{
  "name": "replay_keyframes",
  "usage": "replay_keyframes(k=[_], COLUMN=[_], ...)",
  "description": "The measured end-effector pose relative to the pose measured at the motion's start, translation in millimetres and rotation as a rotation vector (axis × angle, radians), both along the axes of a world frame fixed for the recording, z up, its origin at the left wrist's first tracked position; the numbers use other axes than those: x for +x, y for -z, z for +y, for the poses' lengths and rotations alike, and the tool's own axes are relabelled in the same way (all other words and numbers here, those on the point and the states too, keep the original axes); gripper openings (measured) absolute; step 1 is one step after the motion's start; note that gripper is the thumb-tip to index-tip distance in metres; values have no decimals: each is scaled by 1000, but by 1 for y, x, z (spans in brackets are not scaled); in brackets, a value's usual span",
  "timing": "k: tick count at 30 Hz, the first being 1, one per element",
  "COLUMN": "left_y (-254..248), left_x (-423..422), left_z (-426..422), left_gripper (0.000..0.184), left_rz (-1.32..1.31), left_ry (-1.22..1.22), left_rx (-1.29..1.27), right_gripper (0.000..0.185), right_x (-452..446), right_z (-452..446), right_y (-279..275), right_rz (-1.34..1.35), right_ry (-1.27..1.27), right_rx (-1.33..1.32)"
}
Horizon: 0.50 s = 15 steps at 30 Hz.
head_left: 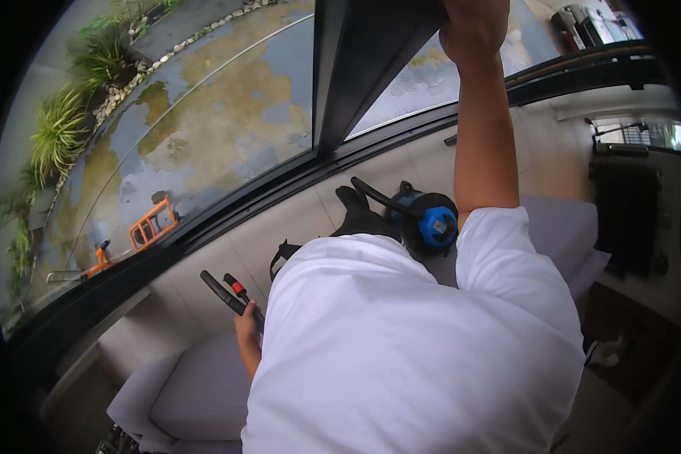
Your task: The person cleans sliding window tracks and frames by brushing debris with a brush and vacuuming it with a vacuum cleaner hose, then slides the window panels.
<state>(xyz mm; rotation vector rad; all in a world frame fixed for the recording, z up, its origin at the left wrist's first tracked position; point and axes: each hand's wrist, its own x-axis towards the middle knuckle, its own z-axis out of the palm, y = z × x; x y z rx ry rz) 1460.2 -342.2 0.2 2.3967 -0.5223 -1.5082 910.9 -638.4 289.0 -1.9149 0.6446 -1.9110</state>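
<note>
My left hand [246, 321] is closed around a black vacuum hose handle [223, 293] with a red part on it, low beside my body. My right arm stretches up and forward. My right hand [475, 30] is at the top edge of the view, beside the dark frame [371, 57] of a glass door or window. Its fingers are cut off, so its grip and any contact with the frame cannot be made out. On the floor by my feet stands a blue and black vacuum cleaner [437, 225] with a black hose [386, 198].
A dark sliding track [280, 178] crosses in front of me. Behind the glass lie a wet patio [227, 98], plants [60, 125] and an orange wheeled frame [151, 225]. Grey sofas [197, 397] stand at both sides. Another person's hand [609, 349] shows at lower right.
</note>
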Motion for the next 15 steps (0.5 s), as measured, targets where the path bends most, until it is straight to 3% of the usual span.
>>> replay_keyframes(k=[5,6,8,10,15], left_y=[2,3,5,6,14], left_x=[11,15,16,13,8], left_z=[12,11,10,14,11], left_gripper=[30,34,39,47,46], left_rz=[21,-49,-123,-22,-8], left_ry=[-14,80,170,125,117], left_rx=[14,77,139,87,86], right_gripper=[71,71,75,77,81], right_x=[-46,-52,-58,-69,-78], right_z=[10,6,-11,10,11], right_y=[9,11,23,-3,-6], right_rz=[-8,-16,-749,42,119], right_ry=[180,246,-438,360,414], right_rx=[70,87,66,122,181])
